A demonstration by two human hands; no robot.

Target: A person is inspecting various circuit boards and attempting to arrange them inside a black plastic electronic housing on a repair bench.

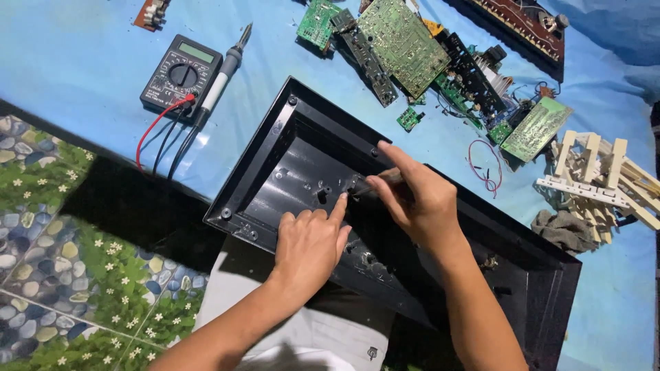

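At frame centre, one black plastic casing [289,158]: left hand [309,244] presses flat, grip wide; right hand [416,199] grips one screwdriver [375,184]. Upper left, one multimeter [181,74].

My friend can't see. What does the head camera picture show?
Two hands work inside a long black plastic casing: the right hand holds a dark tool, the left hand points beside it. A multimeter, soldering iron and green circuit boards lie on blue cloth.

Single head-worn view, steeply downward, close over the black casing [302,158].
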